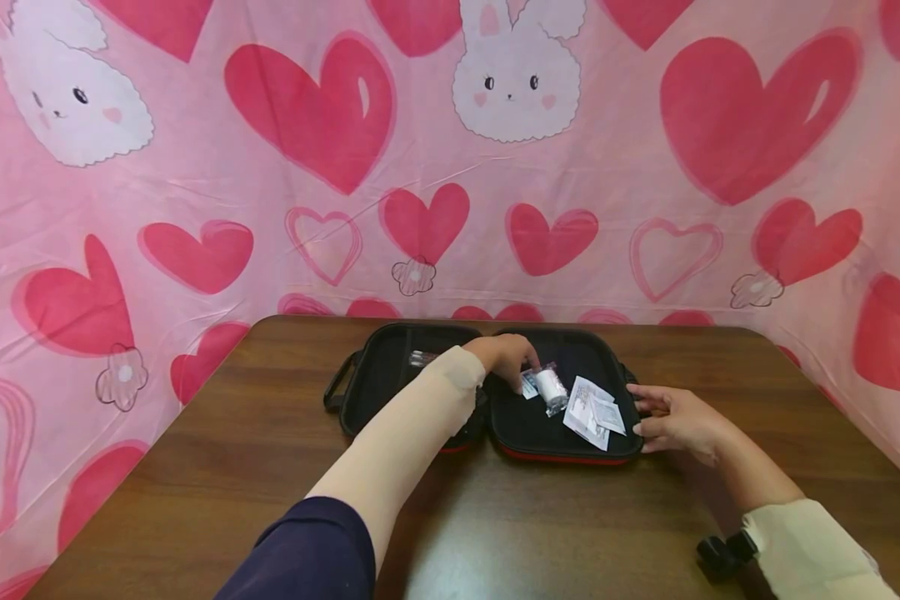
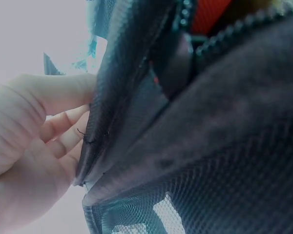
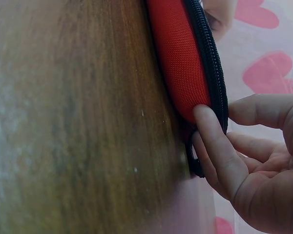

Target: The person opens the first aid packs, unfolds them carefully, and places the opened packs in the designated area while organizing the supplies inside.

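An unfolded zip case (image 1: 510, 442), black inside with a red shell, lies on the table. My left hand (image 1: 506, 357) reaches down into its right half, fingers around a small packet (image 1: 528, 385) and beside a wrapped white bandage roll (image 1: 550, 389). In the left wrist view, black mesh fabric (image 2: 224, 161) hides the fingertips, so a grip on the packet cannot be made out. My right hand (image 1: 675, 421) holds the case's right edge, thumb at the zipped rim (image 3: 217, 78) and fingers against the red shell (image 3: 180, 63). Flat white packets (image 1: 588, 412) lie near that edge.
The case's left half (image 1: 378, 379) holds a clear-wrapped item (image 1: 422, 358) behind the left forearm. Its carry handle (image 1: 337, 383) sticks out to the left. Brown wood tabletop (image 1: 217, 467) surrounds the case, and a pink heart-print cloth (image 1: 435, 167) hangs behind it.
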Demonstrator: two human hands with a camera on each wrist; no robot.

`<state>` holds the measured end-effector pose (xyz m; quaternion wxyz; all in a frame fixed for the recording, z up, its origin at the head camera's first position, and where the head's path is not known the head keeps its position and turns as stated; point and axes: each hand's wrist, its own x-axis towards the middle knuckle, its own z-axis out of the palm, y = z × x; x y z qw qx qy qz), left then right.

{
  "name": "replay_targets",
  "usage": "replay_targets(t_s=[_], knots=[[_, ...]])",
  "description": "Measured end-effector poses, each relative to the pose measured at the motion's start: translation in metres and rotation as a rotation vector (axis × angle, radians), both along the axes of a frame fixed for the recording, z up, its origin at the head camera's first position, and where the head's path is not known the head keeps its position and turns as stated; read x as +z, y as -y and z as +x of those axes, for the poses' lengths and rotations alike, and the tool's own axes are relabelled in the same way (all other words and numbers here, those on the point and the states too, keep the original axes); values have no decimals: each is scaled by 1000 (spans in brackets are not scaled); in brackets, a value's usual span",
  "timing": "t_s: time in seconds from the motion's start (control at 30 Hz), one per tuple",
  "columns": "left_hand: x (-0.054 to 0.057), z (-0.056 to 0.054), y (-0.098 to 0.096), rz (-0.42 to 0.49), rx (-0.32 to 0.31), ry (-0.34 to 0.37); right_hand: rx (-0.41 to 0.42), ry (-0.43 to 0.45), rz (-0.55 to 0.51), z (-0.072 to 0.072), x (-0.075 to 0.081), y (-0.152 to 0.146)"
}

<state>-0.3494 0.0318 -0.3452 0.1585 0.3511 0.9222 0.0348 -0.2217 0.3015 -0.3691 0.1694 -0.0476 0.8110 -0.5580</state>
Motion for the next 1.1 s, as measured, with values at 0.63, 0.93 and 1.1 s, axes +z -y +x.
replay_targets(t_s=[0.63,0.93,1.1], knots=[[-3,2,6,105,48,90,-4,9,8,-1,-2,-1],[-6,2,3,86,-30,85,-19,24,12,-1,-1,0],[-4,3,2,66,-40,52,-8,14,9,0,0,0]])
